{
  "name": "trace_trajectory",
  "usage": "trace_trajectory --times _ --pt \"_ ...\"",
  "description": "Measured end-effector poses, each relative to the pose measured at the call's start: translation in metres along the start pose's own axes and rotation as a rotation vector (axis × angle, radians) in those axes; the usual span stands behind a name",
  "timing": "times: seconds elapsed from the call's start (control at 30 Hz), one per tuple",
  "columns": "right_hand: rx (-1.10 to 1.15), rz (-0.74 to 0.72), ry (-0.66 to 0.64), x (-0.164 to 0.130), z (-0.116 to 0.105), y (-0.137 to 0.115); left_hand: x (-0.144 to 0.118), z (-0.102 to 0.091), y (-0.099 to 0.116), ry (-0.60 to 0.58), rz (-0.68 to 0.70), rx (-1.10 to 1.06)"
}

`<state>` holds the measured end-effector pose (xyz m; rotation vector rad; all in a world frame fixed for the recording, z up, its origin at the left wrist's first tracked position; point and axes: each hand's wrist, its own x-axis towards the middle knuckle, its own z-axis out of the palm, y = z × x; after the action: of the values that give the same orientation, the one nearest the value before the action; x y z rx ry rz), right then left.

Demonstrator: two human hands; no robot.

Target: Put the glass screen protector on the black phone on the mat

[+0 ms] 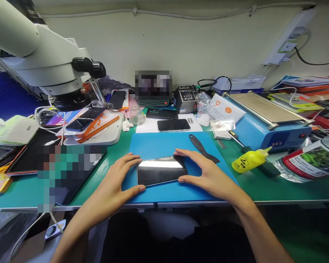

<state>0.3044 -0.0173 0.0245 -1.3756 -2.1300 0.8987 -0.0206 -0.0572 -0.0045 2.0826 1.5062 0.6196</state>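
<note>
A dark smartphone (161, 173) lies face up and sideways on the blue mat (159, 142), its glass reflecting a bright strip. My left hand (120, 179) grips its left end, thumb at the lower corner and fingers along the upper edge. At the other end, my right hand (205, 170) holds the phone between thumb and fingers. Just beyond my right hand lies a black plastic scraper (201, 148). Two more phones rest behind the mat on white paper: a nearer phone (173, 125) and a farther phone (162, 113).
A microscope (52, 62) overhangs the left side, above stacked phones and boxes. To the right are a yellow dispenser bottle (248, 161), a large water bottle (309, 160) and a blue heating machine (268, 128). A glass jar (137, 115) and a control unit (185, 99) stand behind.
</note>
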Motion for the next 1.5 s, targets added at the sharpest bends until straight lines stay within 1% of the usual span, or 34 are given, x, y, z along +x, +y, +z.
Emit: trace_trajectory --times 0.2,0.33,0.43,0.57,0.73,0.87,1.07,1.27,1.4,1.5 --pt "0.039 0.028 -0.004 -0.002 0.001 0.0 -0.001 0.001 -0.002 0.008 0.013 0.022" --pt "0.018 0.056 -0.026 -0.004 0.003 0.005 -0.002 0.003 -0.003 0.027 0.025 0.048" --pt "-0.033 0.027 -0.025 -0.006 0.005 0.01 -0.002 0.006 -0.004 0.046 0.036 0.081" --pt "-0.091 -0.04 -0.003 -0.008 0.009 0.016 -0.004 0.006 -0.004 0.043 0.019 0.117" --pt "-0.105 -0.13 0.018 -0.007 0.013 0.021 -0.007 0.001 0.0 0.005 -0.067 0.131" --pt "-0.085 -0.155 0.017 -0.006 0.016 0.026 -0.007 -0.001 0.007 -0.008 -0.157 0.106" --pt "-0.08 -0.209 0.046 -0.008 0.022 0.037 -0.004 -0.002 0.017 0.0 -0.226 0.068" --pt "-0.1 -0.198 0.052 -0.007 0.02 0.041 -0.001 -0.002 0.021 0.015 -0.211 0.069" --pt "-0.116 -0.152 0.054 -0.006 0.016 0.038 -0.001 0.0 0.017 0.018 -0.169 0.083" --pt "-0.138 -0.144 0.058 -0.006 0.015 0.036 -0.002 0.003 0.011 0.02 -0.138 0.096"
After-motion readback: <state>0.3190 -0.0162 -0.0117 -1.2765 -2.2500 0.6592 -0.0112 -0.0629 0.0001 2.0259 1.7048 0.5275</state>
